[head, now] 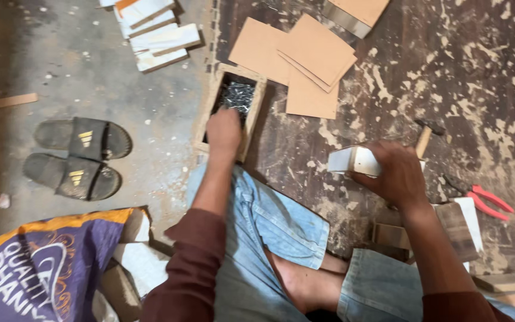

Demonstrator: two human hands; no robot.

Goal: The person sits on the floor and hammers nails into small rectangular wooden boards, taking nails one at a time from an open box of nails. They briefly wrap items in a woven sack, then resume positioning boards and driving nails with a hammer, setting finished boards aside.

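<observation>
- I sit on a dusty, paint-flecked floor (pixel 478 77), with brown board squares (pixel 305 59) near its far edge.
- My left hand (pixel 224 130) dips, fingers bunched, into the wooden box (pixel 251 110) of nails (pixel 237 95); whether it grips any, I cannot tell.
- My right hand (pixel 397 173) clasps a small white block (pixel 353 161) beside the hammer (pixel 424 136).
- I'd pinch few nails, points away, and keep the block steady.

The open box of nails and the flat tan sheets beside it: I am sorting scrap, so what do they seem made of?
The box looks like raw, unfinished wood: pale bare walls. The nails look metal, with a grey glint. The tan sheets seem thin hardboard or similar pressed board: matte, even brown, no grain visible.
</observation>
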